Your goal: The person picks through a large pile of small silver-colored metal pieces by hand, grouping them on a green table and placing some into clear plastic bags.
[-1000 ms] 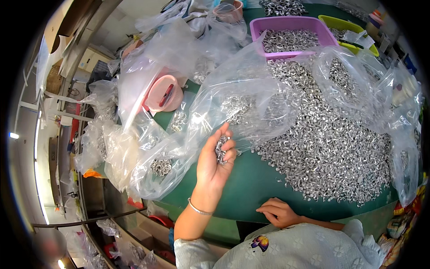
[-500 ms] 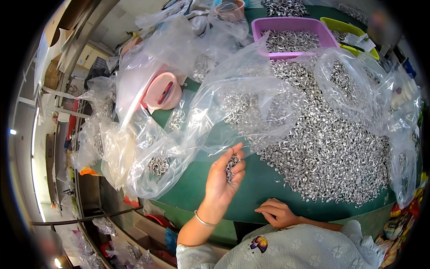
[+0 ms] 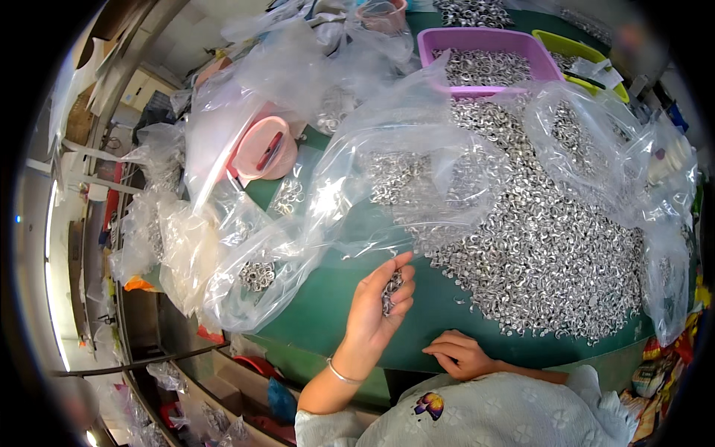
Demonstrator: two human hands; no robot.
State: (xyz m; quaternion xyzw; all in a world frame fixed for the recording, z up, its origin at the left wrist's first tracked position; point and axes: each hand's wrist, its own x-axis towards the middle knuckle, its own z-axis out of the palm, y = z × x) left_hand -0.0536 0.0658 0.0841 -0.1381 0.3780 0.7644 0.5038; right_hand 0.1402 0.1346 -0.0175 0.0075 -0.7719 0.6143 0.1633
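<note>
My left hand [image 3: 377, 304] is raised palm-up over the green table [image 3: 328, 305], cupping a small handful of silver metal rings [image 3: 390, 287]. Its fingertips touch the edge of a large clear plastic bag [image 3: 402, 179] that lies open beside it. A wide heap of the same silver rings [image 3: 551, 253] covers the table to the right. My right hand [image 3: 460, 353] rests on the table's near edge with fingers curled and nothing in it.
A purple bin [image 3: 484, 56] and a yellow-green bin [image 3: 581, 52] with rings stand at the back. A pink round container [image 3: 262, 149] sits at the left among several crumpled clear bags [image 3: 186, 238], one holding a few rings [image 3: 258, 276].
My left hand has drawn down and toward me with the rings in it, away from the big bag's middle to its near edge. The right hand has stayed in place.
</note>
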